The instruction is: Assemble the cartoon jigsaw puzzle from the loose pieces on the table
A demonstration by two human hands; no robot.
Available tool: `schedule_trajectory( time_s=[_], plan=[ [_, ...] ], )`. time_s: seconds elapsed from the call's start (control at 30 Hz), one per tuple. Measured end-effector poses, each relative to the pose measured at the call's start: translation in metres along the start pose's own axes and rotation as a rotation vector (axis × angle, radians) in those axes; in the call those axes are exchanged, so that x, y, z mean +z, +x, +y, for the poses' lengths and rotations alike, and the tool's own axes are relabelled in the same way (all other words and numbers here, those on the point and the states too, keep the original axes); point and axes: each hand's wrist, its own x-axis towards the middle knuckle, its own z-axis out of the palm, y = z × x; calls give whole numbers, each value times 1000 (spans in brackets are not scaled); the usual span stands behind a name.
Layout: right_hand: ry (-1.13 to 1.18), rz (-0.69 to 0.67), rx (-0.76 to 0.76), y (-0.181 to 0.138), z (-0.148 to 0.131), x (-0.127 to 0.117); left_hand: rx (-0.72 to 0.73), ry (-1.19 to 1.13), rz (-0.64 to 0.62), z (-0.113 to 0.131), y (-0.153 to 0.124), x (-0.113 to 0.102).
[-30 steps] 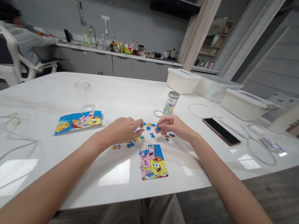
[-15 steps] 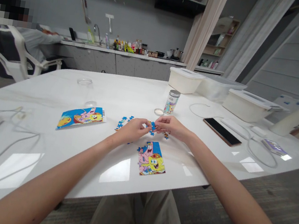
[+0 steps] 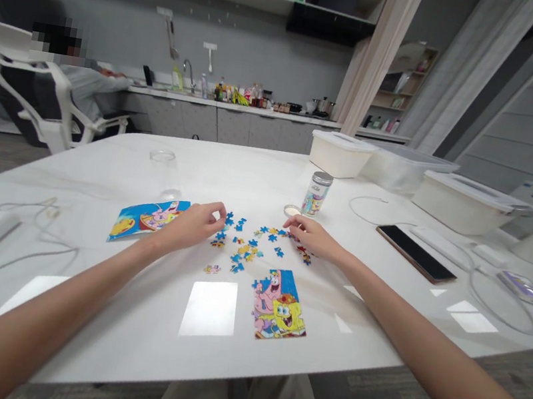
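My left hand point(image 3: 199, 224) is above the table, between the picture sheet point(image 3: 142, 219) and the loose jigsaw pieces point(image 3: 244, 250). Its fingers are curled toward the thumb beside a blue piece, and what they hold, if anything, is too small to tell. Over the right edge of the loose pieces is my right hand point(image 3: 315, 237), fingers stretched out and touching or just above blue pieces. Nearer to me lies a joined jigsaw section point(image 3: 280, 306) showing a pink starfish and a yellow sponge character. Its left upper edge is uneven.
A printed tin point(image 3: 316, 194) with a silver lid stands behind my right hand, a round lid point(image 3: 292, 211) next to it. A clear jar point(image 3: 167, 173) lies at the back left. Right are a phone point(image 3: 414, 253), cables and storage boxes point(image 3: 463, 203). Someone sits far left.
My hands have moved apart, the left one leftward, away from the blue piece they were both at. More loose pieces show between them. The camera view has shifted.
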Motion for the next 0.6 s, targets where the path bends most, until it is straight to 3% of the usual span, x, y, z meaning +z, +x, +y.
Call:
schedule_trajectory(
  time_s=[0.23,0.43,0.6],
  plan=[
    [-153,-215,-58,49,0,-7,8,176,79,-7,-14,20],
    [-208,-103,-162,39,0,3,40,327,-52,3,-21,21],
    [-269,-102,-234,25,-1,8,33,331,-133,9,-27,19]
  ],
)
